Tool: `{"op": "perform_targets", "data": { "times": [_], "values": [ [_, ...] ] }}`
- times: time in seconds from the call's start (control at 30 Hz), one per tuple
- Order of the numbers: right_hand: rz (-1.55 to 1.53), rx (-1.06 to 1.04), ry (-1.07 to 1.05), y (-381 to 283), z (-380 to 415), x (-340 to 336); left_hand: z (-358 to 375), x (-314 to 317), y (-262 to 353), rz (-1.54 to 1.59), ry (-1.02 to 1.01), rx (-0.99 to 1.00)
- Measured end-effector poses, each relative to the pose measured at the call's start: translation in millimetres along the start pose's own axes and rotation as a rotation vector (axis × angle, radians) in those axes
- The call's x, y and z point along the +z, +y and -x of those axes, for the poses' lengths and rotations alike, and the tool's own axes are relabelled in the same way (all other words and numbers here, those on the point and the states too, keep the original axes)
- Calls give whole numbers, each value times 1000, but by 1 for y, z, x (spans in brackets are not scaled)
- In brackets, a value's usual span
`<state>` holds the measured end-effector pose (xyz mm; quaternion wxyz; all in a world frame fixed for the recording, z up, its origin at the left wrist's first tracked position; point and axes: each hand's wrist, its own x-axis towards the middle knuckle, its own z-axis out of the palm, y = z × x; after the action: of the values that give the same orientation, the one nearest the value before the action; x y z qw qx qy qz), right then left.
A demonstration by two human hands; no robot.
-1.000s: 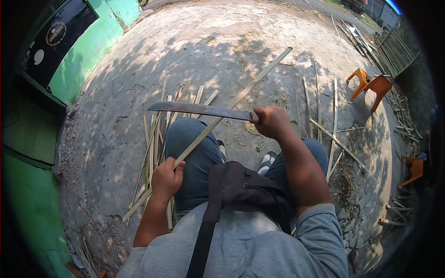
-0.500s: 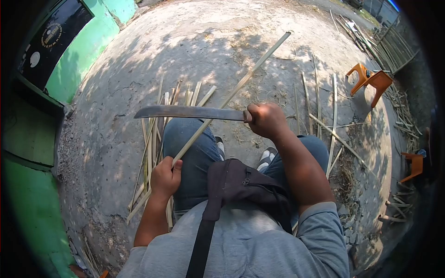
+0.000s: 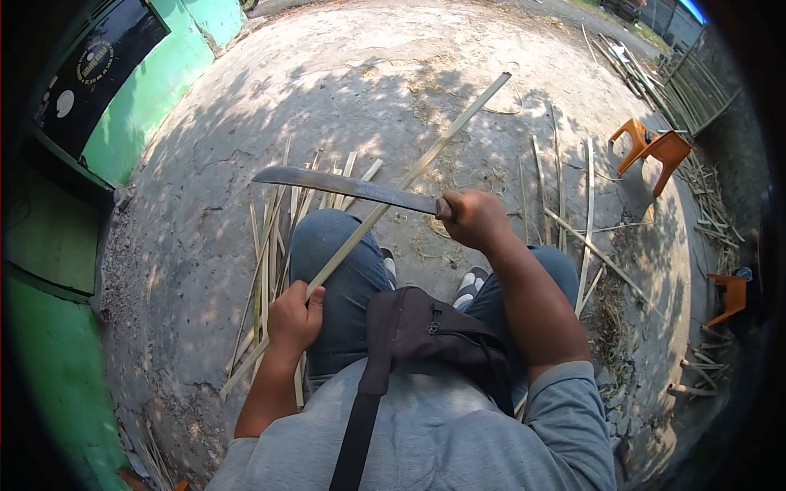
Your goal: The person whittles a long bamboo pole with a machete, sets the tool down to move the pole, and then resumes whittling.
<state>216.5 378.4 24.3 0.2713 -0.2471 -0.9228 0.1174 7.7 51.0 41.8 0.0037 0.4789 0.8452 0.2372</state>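
My left hand (image 3: 295, 317) is wrapped round a long bamboo strip (image 3: 442, 141), thumb along its upper side. The strip slants up and away to the right, past my left knee, and its lower end sticks out behind the hand. In my right hand (image 3: 475, 219) is the wooden handle of a machete (image 3: 344, 186). Its long, slightly curved blade points left and crosses over the strip, with the tip a little raised. Beneath the blade, beside my left leg, lies a bundle of cut bamboo strips (image 3: 264, 254).
More bamboo strips (image 3: 589, 209) lie on the concrete ground right of my right knee. An orange plastic stool (image 3: 667, 155) lies tipped over at the right, with another orange piece (image 3: 727, 296) nearer. Bamboo poles (image 3: 634, 74) are piled at the far right. A green wall (image 3: 135, 135) stands left.
The machete's tip has swung up and slightly right, so the blade now slopes down toward its handle. My right hand has moved slightly right and down. The left hand keeps its grip.
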Motion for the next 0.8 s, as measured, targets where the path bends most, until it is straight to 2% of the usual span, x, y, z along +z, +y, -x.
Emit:
{"op": "perform_targets", "data": {
  "times": [0.1, 0.2, 0.33, 0.53, 0.67, 0.8],
  "values": [
    [17, -33, -2, -5, -4, -8, -1, 0, 0, 4, 12, 7],
    [34, 44, 61, 12, -8, 2, 2, 1, 0, 16, 34, 6],
    [48, 209, -66, 18, -8, -4, 2, 2, 2, -25, 47, 7],
    [-32, 95, -20, 5, 0, -10, 2, 1, 3, -20, 32, 12],
    [14, -105, 9, -4, -1, 2, 1, 2, 2, -23, 38, 13],
    [15, -39, 9, 6, -8, -4, 3, 1, 2, -4, 53, 14]
  ]
}}
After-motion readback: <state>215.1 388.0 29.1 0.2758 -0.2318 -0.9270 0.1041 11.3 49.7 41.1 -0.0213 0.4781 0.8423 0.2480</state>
